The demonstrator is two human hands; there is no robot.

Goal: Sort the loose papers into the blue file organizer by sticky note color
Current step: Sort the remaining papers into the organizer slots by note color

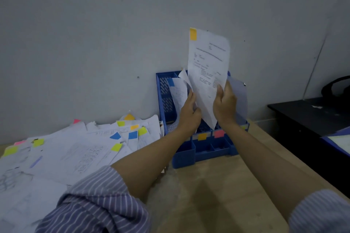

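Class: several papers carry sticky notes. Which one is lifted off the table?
The orange-tagged sheet, upright above the blue organizer; the rest lie piled.

Both hands (pixel 206 108) hold paper (pixel 208 68) over organizer (pixel 186 154).

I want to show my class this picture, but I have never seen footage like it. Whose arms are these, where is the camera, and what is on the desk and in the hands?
The camera sits on a person's head, looking down at their own arms. The right hand grips a printed sheet with an orange sticky note, above a blue file organizer. The left hand holds papers already in it. Loose papers with coloured notes lie on the left of the desk.
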